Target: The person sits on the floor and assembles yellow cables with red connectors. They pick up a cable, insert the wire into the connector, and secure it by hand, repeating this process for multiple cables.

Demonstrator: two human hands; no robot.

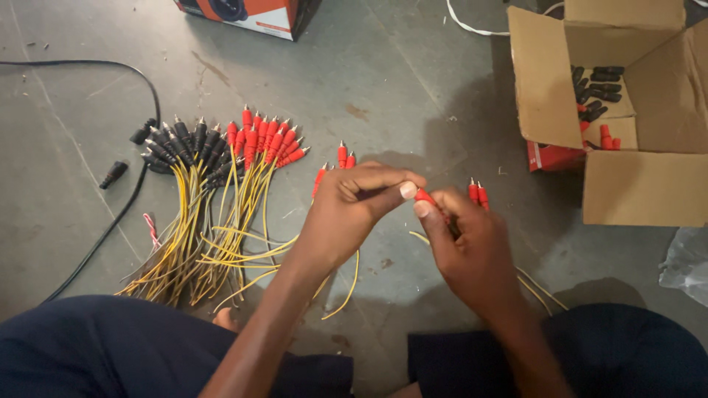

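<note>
Knees: your dark-trousered legs [110,346] framed the grey floor [413,88].
Left hand [346,214]: your fingers were closed on a red plug [425,197], thumb and forefinger pinching it.
Right hand [472,250]: closed on the same plug and its yellow lead, two spare red plugs [478,193] poking above.
Stock: bundle of yellow leads [206,214], left.
Container: cardboard box [634,110], far right.
</note>
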